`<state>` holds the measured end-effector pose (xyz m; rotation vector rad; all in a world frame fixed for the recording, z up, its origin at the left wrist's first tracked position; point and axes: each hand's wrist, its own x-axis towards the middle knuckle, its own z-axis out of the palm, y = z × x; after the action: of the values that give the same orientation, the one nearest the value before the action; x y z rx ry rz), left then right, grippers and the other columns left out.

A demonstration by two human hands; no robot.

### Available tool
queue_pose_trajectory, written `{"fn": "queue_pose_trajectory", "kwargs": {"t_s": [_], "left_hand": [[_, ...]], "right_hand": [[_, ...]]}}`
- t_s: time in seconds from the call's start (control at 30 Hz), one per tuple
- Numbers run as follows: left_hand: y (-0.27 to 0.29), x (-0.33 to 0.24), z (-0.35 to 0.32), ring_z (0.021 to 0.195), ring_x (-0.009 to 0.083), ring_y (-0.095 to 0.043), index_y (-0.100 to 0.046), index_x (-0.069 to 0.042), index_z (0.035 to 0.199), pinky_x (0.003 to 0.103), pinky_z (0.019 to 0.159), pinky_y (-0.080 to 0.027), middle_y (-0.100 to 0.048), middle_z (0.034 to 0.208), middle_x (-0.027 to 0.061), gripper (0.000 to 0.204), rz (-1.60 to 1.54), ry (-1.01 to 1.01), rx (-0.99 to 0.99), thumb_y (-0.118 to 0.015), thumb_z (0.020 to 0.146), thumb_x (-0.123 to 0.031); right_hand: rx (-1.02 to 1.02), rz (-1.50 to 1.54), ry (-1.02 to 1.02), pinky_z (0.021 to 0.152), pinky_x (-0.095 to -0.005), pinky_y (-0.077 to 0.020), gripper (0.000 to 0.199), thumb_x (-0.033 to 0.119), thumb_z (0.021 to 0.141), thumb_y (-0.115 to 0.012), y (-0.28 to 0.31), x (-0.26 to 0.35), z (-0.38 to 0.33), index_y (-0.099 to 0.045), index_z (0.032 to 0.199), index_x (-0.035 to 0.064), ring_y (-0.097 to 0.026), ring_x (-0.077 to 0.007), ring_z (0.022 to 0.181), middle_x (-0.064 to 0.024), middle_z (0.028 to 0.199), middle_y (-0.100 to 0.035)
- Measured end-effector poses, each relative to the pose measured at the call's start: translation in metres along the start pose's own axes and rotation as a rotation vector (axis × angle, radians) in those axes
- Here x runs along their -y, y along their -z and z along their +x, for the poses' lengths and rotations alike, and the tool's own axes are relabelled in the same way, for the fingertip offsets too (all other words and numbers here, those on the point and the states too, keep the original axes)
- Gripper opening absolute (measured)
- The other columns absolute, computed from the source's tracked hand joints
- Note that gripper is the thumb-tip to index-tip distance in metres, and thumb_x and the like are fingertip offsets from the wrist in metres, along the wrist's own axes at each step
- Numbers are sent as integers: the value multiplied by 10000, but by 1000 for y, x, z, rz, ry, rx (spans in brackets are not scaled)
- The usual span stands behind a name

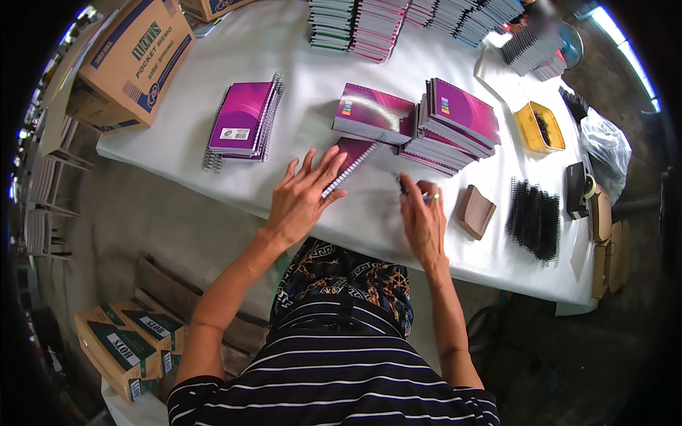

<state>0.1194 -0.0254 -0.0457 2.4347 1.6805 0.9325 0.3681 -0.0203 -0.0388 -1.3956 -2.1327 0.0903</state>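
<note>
The left hand [302, 195] lay flat and open-fingered on a purple notebook [353, 157] near the worktop [312, 85] front edge, while the right hand [423, 216] pinched a small dark tool [403, 187], its grip partly blurred; unclamped, the notebook risked sliding off.

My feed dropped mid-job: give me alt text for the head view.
Left hand presses a purple spiral notebook on a white table; right hand pinches a small dark tool beside it. Purple notebook stacks and black binding coils lie nearby.

White-covered table [284, 50]: purple spiral notebooks [241, 119], notebook stacks [455, 124], black binding coils [534, 219], yellow tray [540, 128], cardboard box [131, 60].
</note>
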Motion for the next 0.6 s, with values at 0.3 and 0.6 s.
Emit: {"fn": "queue_pose_trajectory", "kwargs": {"t_s": [0.3, 0.6], "left_hand": [[-18, -23, -9, 1308, 383, -501, -444, -113, 1465, 514, 1052, -395, -576, 1394, 77, 612, 75, 67, -99, -639, 923, -322], [-15, -25, -7, 1301, 366, -515, -441, -124, 1470, 519, 1057, -385, -603, 1363, 63, 662, 84, 90, -126, -703, 872, -234]], "right_hand": [[78, 218, 145, 714, -384, -497, 378, 164, 822, -742, 5, 62, -11, -630, 1170, 67, -570, -267, 838, -107, 1000, -568], [25, 166, 215, 683, -354, -500, 313, 162, 871, -714, 4, 60, -1, -645, 1153, 46, -582, -223, 816, -96, 965, -580]]}}
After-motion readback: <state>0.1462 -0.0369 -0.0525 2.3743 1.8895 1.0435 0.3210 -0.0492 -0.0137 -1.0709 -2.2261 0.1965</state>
